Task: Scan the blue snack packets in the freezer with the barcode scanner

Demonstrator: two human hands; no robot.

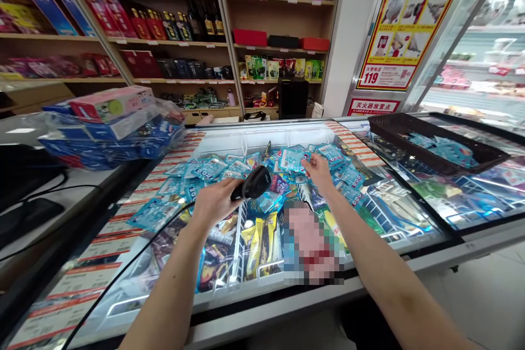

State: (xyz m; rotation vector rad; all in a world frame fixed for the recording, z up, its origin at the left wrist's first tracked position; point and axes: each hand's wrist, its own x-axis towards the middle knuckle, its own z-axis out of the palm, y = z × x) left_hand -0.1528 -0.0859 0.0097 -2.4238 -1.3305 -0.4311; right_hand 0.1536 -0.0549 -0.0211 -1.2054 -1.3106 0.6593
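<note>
My left hand (216,203) is closed around the handle of a black barcode scanner (256,181), whose head points right above the freezer's glass top. From it a black cable (135,262) runs down to the lower left. With thumb and fingers my right hand (318,170) pinches the right edge of a light-blue packet (293,158). Many similar blue packets (209,168) lie spread over the glass on both sides of my hands. Beneath the glass, yellow wrappers (256,249) and other packaged goods sit in white wire baskets (238,240).
A dark brown tray (484,156) with several blue packets stands at the right. Plastic-wrapped boxes (110,131) are stacked at the left. Price-label strips (94,262) line the freezer's glass. Shelves of boxes and bottles (164,27) rise behind. A blurred patch covers part of the front.
</note>
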